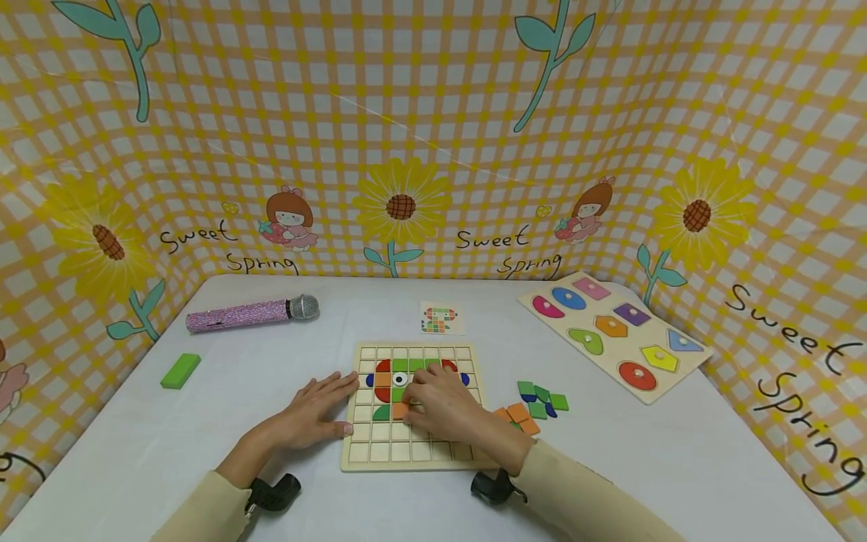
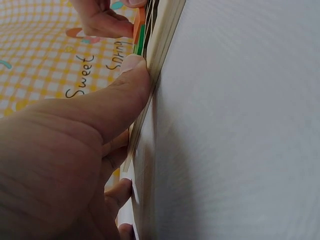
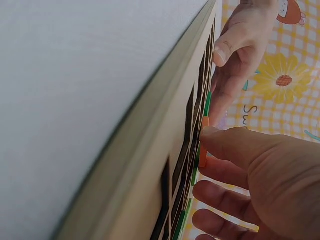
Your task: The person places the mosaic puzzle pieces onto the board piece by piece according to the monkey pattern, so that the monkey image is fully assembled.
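Observation:
A wooden grid board (image 1: 379, 452) lies on the white table, partly filled with red, green, orange and blue pieces around an eye piece (image 1: 400, 379). My right hand (image 1: 443, 403) is over the board's middle, its thumb and index finger pinching an orange square tile (image 3: 204, 145) at the grid, beside a green quarter-round piece (image 1: 382, 412). Part of the pattern is hidden under that hand. Along the board's left edge, my left hand (image 1: 314, 412) rests with its fingers extended and its thumb (image 2: 131, 65) touching the rim.
Loose orange tiles (image 1: 518, 412) and green and blue pieces (image 1: 539, 394) lie right of the board. Behind it is a small pattern card (image 1: 442, 318). A shape puzzle (image 1: 612, 331) lies at right; a glittery microphone (image 1: 247, 314) and a green block (image 1: 181, 371) at left.

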A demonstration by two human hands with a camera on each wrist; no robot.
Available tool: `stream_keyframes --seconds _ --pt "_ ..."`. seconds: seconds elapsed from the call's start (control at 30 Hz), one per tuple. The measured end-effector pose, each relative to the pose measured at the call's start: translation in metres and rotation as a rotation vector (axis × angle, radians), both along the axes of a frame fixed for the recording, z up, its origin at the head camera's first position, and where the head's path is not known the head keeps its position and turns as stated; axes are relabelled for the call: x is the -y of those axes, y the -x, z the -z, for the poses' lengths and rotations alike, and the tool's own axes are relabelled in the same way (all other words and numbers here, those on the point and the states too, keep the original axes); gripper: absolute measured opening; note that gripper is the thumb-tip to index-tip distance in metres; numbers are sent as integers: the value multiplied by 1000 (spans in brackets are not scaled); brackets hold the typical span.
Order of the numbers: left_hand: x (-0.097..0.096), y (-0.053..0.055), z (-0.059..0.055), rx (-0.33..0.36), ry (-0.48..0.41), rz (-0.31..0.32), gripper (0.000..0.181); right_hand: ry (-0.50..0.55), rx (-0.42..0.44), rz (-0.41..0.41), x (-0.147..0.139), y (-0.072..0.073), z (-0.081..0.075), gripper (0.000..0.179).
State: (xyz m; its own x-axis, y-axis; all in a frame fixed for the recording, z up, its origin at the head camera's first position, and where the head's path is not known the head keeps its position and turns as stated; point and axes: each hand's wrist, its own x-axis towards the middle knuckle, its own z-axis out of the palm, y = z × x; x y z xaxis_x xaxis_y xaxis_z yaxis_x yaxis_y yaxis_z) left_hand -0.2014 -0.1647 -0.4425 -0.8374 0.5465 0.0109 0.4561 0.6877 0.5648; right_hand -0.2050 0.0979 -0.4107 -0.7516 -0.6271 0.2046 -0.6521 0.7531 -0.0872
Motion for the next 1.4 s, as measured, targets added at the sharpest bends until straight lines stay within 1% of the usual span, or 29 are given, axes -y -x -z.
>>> stream_keyframes --seconds 0.17,0.43,0.57,0.67,0.83,1.03,1.17,1.27,1.4 --pt "0 -1 -2 -4 -8 4 72 1 -8 -8 0 2 1 19" --pt "0 -1 -2 -11 -9 10 72 3 11 4 0 2 2 20" --pt "-1 -1 -2 -12 -12 14 72 23 22 13 -4 1 2 18" --pt "-1 -2 -2 -8 -24 15 72 54 38 35 -12 -1 -1 19" --pt "-1 -2 -3 -6 -37 20 73 104 56 67 -35 -4 -5 22" --pt "0 -3 -3 -8 -39 21 73 97 92 122 -68 -10 -8 23" --pt "-1 -3 -2 0 -37 21 73 115 127 162 -93 -15 -9 25" --pt "-1 -3 -2 -3 -34 19 73 125 128 180 -111 -17 -8 25" --pt "-1 -3 -3 -8 -34 22 73 110 110 186 -132 -18 -5 25"
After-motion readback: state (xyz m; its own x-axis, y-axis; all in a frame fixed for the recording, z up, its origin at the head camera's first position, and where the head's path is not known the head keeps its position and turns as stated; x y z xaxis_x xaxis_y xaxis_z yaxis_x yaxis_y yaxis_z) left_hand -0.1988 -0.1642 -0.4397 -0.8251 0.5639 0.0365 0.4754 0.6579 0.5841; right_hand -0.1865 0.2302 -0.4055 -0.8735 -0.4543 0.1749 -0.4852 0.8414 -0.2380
